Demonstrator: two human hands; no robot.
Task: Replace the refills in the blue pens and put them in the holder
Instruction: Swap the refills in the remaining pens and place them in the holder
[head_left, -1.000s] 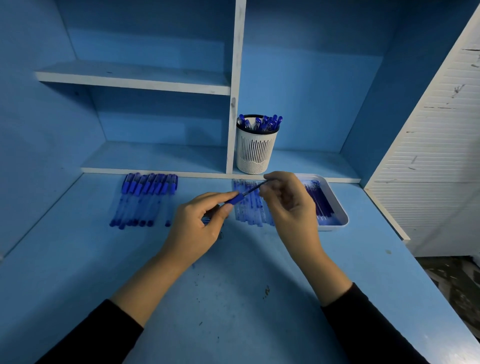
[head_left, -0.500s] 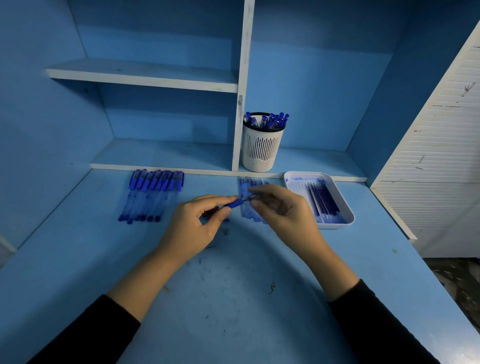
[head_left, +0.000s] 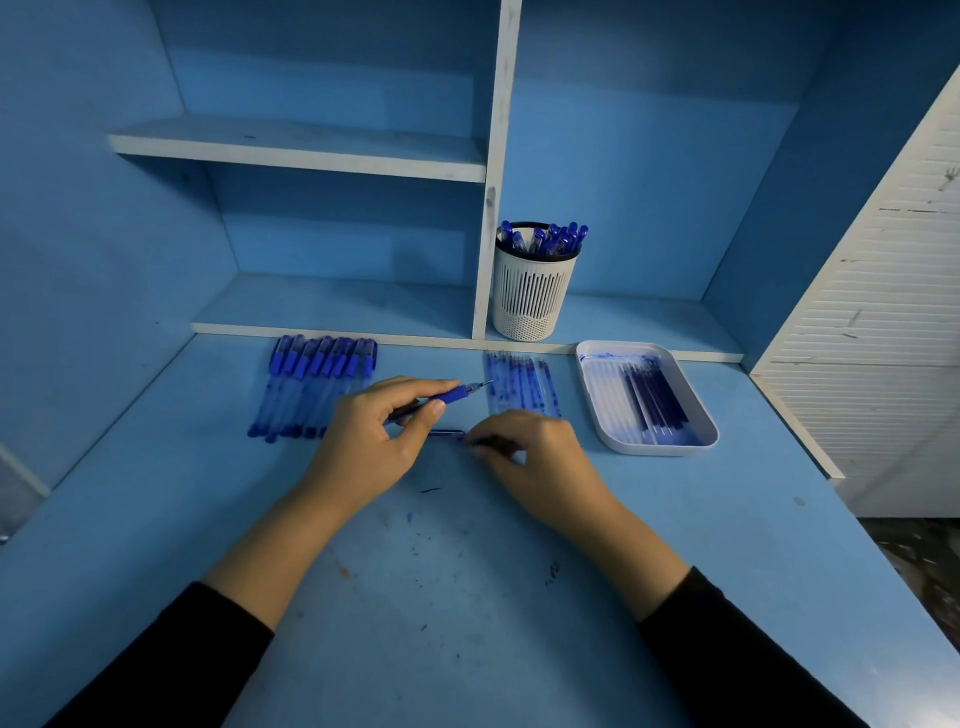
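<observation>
My left hand (head_left: 371, 441) grips a blue pen (head_left: 451, 395) with its tip pointing right and away from me. My right hand (head_left: 537, 457) lies low on the desk and pinches a pen cap (head_left: 445, 434) that rests on the surface. A row of several capped blue pens (head_left: 311, 387) lies at the left. Several loose refills (head_left: 522, 384) lie just beyond my right hand. A white slotted holder (head_left: 532, 291) with several pens in it stands on the low shelf.
A white tray (head_left: 696, 405) with several dark refills sits at the right of the desk. A white shelf divider (head_left: 491, 208) rises next to the holder. A white slatted panel (head_left: 872, 312) bounds the right side. Ink specks mark the blue desk (head_left: 441, 597).
My right hand has left the pen's tip and dropped to the desk, where it now pinches the cap. My left hand still holds the pen, its tip now bare.
</observation>
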